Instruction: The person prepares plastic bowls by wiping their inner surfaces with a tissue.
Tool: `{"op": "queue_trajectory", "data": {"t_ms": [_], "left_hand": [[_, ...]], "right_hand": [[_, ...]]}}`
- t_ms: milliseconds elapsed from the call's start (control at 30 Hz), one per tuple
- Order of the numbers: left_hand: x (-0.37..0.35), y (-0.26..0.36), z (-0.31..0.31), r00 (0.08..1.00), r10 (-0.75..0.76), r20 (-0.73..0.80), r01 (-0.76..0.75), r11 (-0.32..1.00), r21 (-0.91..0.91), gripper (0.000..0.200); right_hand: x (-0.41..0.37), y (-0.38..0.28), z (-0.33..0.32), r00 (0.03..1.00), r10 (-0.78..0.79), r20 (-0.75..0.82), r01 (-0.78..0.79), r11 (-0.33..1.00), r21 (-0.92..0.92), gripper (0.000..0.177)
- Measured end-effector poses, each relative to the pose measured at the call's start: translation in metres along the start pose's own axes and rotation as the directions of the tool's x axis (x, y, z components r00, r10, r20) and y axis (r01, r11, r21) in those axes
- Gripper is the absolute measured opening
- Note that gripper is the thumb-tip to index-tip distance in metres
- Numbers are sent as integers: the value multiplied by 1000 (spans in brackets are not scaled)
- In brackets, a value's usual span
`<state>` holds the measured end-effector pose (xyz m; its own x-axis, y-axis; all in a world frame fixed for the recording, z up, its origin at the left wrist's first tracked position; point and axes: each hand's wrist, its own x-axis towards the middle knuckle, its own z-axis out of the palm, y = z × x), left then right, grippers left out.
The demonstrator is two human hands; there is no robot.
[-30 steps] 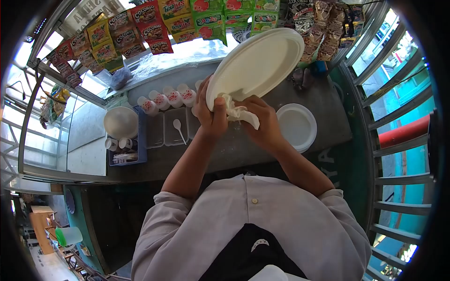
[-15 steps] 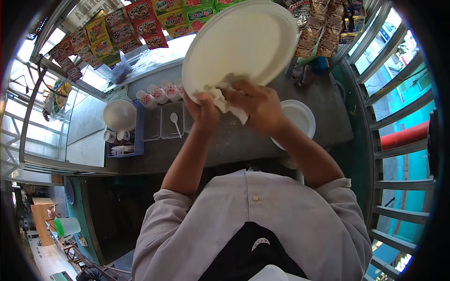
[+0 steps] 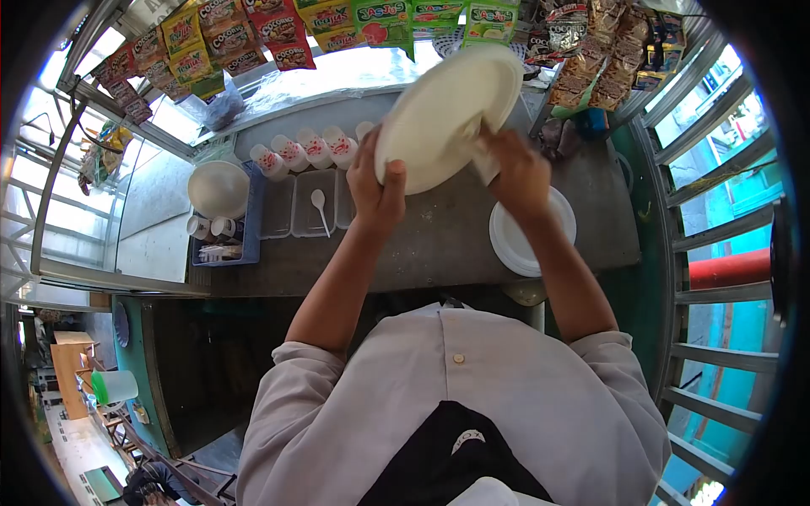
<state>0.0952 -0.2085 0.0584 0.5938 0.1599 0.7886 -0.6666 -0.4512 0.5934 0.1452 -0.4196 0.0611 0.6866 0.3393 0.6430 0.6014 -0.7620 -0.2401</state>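
Observation:
A white oval plate [image 3: 447, 118] is raised and tilted above the dark counter. My left hand [image 3: 377, 181] grips its left edge, with the thumb on the inner face. Against the plate's right part, my right hand [image 3: 516, 173] is closed on a white cloth or tissue [image 3: 483, 158], partly hidden by the fingers and blurred. Below my right forearm, white plates [image 3: 515, 242] lie on the counter.
Clear trays [image 3: 312, 190] with a white spoon [image 3: 319, 207] stand left on the counter [image 3: 422, 253], before a row of printed cups [image 3: 291, 152]. A blue basket [image 3: 251, 211] holds a bowl and cups. Sachets [image 3: 228, 42] hang above.
The raised plate has moved right and slightly down and looks narrower. My right hand has shifted right with the cloth, from the plate's lower edge onto its right part.

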Motion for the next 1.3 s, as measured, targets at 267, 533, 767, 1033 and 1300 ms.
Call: {"op": "queue_trajectory", "data": {"t_ms": [267,533,767,1033,1300], "left_hand": [[-17,-2,19,995,0,101,-7,997,78,50],[-30,9,30,976,-159,147,163,987,-10,51],[-20,25,23,937,-350,-4,328,881,-340,56],[-13,36,24,903,-429,26,417,860,-293,56],[-14,30,14,886,-458,68,454,832,-319,53]], "right_hand": [[-28,-41,19,953,-53,299,-190,664,724,31],[20,-10,-18,939,105,-326,78,862,501,31],[-32,-33,-2,946,-324,-24,314,892,325,33],[25,20,-44,971,151,184,-160,987,35,42],[8,-66,-28,928,-370,-32,364,889,278,48]]}}
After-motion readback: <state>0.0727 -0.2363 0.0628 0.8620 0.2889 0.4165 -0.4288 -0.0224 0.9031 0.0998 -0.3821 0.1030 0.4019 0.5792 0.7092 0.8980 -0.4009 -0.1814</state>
